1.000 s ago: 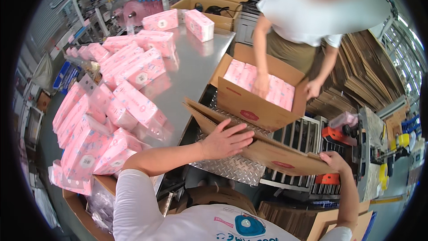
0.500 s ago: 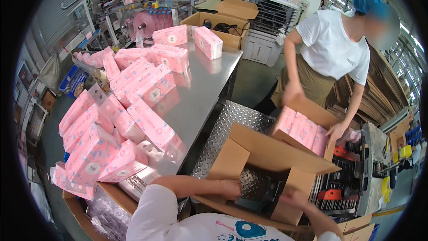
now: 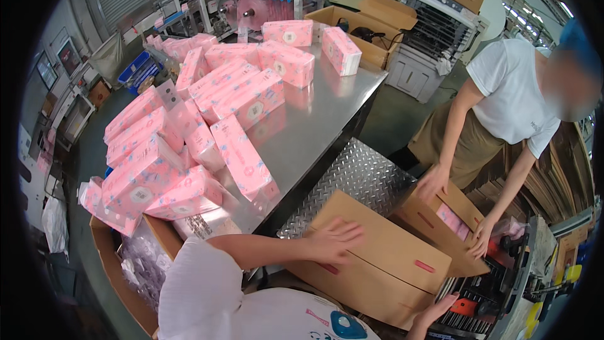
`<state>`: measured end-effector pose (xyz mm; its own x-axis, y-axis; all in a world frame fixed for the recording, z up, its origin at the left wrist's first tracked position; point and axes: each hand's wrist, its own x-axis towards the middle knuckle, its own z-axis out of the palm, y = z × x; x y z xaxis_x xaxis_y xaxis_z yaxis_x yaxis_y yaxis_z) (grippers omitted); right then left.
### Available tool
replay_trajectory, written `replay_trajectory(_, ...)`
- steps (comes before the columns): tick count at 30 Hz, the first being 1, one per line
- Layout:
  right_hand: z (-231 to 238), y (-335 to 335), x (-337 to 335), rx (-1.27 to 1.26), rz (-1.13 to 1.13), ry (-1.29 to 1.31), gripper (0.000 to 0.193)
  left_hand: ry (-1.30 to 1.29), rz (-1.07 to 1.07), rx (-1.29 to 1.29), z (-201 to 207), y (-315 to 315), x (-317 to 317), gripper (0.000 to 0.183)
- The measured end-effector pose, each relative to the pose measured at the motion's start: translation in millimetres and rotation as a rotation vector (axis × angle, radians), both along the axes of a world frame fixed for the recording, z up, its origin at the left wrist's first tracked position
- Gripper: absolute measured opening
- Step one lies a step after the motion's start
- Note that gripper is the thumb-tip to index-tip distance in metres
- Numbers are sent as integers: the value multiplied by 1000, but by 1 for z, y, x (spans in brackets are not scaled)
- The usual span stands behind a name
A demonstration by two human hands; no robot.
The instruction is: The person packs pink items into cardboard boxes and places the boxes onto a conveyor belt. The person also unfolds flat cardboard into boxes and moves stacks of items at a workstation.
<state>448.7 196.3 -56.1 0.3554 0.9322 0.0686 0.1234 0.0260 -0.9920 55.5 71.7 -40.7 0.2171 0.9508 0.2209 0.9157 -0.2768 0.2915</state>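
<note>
Head view, from the left: pink packs [image 3: 247,97] lie heaped on a steel table [image 3: 314,127], and right of them the left hand [image 3: 338,240] rests on a brown carton [image 3: 390,245], fingers spread, clamped on nothing and well apart from the other hand. The carton sits just before the person, between the table and a second carton [image 3: 412,212]; it is plain cardboard, its long flaps lying down along a narrow dark seam, with a small red mark toward either end. At its near right corner the right hand [image 3: 434,312] is unclosed, fingers outstretched; I cannot tell whether it touches the cardboard. Farther right, a co-worker's hands [image 3: 434,182] are at the second carton. Hard to make out: the left hand is blurred, hand and forearm cover part of the carton's left edge, its base is out of sight, the right forearm runs off the lower edge, and the second carton shows only a strip of pink inside
</note>
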Motion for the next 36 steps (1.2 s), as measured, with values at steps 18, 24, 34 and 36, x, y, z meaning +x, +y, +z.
replay_trajectory(18,159,-44,-34,-241,644,-45,50,-1917,227,-846,-23,0,-12,66)
replay_trajectory(24,117,-95,-155,-499,813,190,40,-965,608,-773,-32,-34,-76,96)
replay_trajectory(34,27,-43,-229,-234,1017,-340,56,-1123,383,-636,-3,-47,-24,79)
replay_trajectory(36,56,-3,-151,269,501,-1033,71,-726,534,-303,-16,-70,14,73)
